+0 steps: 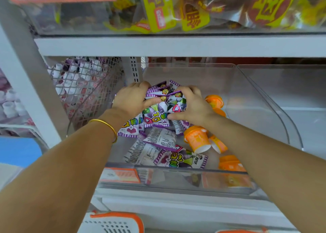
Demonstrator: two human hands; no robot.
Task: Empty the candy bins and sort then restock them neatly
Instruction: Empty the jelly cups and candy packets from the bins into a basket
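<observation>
Bright, even light; edges bowed and perhaps slightly soft.

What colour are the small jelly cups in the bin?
Orange, with white bases: the jelly cups show best in the head view.

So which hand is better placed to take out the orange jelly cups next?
Probably the right hand: the orange jelly cups lie just beside and below it. The left hand is across the purple packets, which both hands grip.

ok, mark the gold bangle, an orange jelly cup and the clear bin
gold bangle (105,123), head view, band at the wrist
orange jelly cup (196,139), head view, side wall
clear bin (211,170), head view, front rim
</observation>
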